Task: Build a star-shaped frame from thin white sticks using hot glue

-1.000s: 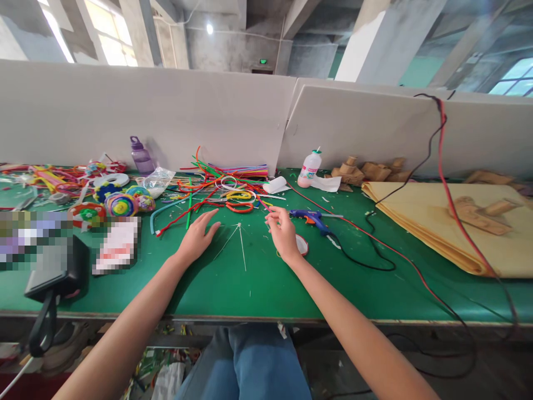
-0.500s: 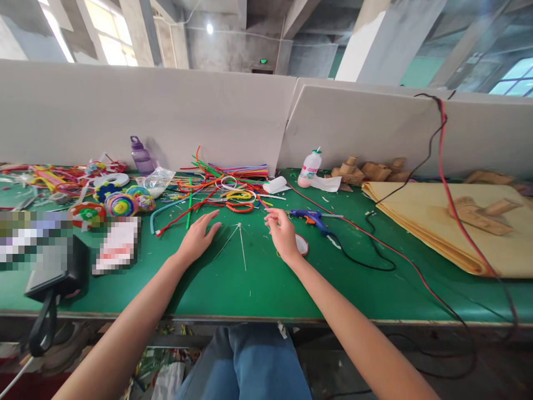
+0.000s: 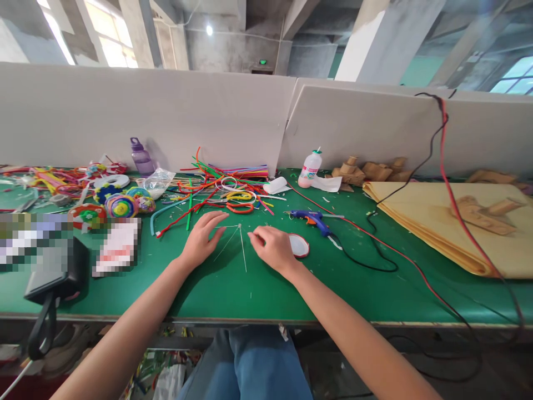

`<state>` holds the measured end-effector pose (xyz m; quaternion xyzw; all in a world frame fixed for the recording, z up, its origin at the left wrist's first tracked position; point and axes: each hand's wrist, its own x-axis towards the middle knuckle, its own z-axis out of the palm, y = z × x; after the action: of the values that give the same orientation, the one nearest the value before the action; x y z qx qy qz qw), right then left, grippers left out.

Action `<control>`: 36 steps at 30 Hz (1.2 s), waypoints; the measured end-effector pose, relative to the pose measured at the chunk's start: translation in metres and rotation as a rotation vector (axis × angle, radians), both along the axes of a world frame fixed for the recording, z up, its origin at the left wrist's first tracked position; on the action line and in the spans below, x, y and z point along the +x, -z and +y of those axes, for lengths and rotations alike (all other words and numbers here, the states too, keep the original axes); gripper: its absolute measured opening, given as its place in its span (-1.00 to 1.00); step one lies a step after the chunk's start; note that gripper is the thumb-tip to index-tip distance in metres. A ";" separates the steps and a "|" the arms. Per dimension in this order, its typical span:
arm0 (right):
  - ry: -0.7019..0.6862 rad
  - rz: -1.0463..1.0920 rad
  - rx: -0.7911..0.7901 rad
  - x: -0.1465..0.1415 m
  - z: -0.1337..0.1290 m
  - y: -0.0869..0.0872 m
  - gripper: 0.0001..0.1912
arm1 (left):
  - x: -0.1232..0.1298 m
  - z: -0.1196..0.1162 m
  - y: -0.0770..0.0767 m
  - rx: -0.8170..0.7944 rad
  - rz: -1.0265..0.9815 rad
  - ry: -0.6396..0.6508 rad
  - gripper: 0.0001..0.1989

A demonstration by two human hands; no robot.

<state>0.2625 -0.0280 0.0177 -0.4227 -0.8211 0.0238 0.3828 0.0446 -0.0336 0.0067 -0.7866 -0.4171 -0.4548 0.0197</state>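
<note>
Several thin white sticks [image 3: 243,250] fan out from a small pale joint [image 3: 240,226] on the green table. Left of the joint is my left hand [image 3: 202,240], its fingers stretched forward and the thumb apart. One stick runs close to those fingertips; whether they touch it I cannot tell. My right hand [image 3: 272,245] hovers just right of the sticks with its fingers curled in and thumb near the index finger. What it holds, if anything, is hidden. A white disc with a red rim [image 3: 300,245] lies partly behind the right hand.
Beyond the hands lies a heap of coloured pipe cleaners [image 3: 208,186] with an orange ring [image 3: 240,208]. A blue glue gun [image 3: 312,219] with its cable is at right, near folded yellow paper [image 3: 416,222]. Pompom-like pieces [image 3: 121,205] and a black box [image 3: 58,270] are left.
My right hand has come back toward me and left from the pink pipe cleaner, which now lies on the table. My left hand has shifted slightly, exposing another white stick.
</note>
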 end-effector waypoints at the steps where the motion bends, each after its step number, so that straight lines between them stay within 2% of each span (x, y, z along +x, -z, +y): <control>1: 0.005 -0.083 0.061 -0.002 -0.003 0.000 -0.67 | 0.003 -0.001 -0.002 -0.003 -0.005 0.020 -0.69; 4: 0.035 -0.215 0.138 -0.007 -0.010 0.001 -0.66 | 0.014 -0.001 -0.007 -0.052 -0.043 0.049 -0.73; 9: 0.088 -0.256 0.107 -0.014 -0.014 0.002 -0.68 | 0.024 0.006 -0.013 -0.157 -0.093 0.071 -0.80; 22: 0.149 -0.282 0.024 -0.024 -0.017 0.004 -0.75 | 0.024 0.006 -0.008 -0.099 -0.083 0.087 -0.83; 36: 0.129 -0.252 -0.053 -0.025 -0.015 0.006 -0.75 | 0.024 0.003 -0.010 -0.117 -0.086 0.090 -0.81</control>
<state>0.2374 -0.0427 0.0114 -0.4843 -0.8328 -0.0325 0.2660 0.0687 -0.0307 0.0163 -0.7842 -0.4076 -0.4634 -0.0644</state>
